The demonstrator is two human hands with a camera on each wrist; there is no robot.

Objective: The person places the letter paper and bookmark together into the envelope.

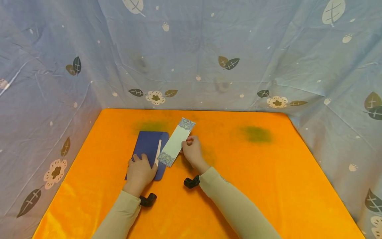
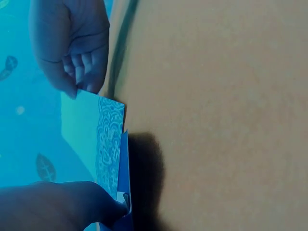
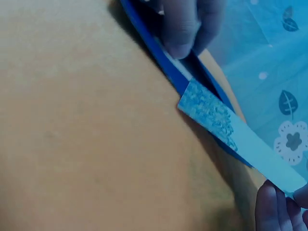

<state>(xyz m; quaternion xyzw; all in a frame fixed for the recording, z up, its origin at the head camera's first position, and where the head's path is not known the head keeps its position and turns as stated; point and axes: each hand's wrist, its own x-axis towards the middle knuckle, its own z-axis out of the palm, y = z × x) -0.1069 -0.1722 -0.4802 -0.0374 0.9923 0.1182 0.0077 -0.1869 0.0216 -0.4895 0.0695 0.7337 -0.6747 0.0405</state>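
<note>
A dark blue envelope (image 1: 148,141) lies on the orange cloth, its mouth along the right side gaping a little. A white strip (image 1: 158,151) shows in that mouth. My left hand (image 1: 139,172) holds the envelope, fingers spread over its top and thumb at the open edge. In the right wrist view the left thumb (image 3: 179,33) dips into the mouth. My right hand (image 1: 193,152) pinches the long right edge of a pale card (image 1: 176,141) with lacy blue-grey patterned ends. The tilted card's near end overlaps the envelope's mouth in the head view.
An orange cloth (image 1: 253,186) covers the table. Blue-grey curtains (image 1: 191,49) with leaf and flower prints rise at the back and both sides. A black wrist device (image 1: 148,200) sits by the left cuff, and another black device (image 1: 191,182) by the right cuff.
</note>
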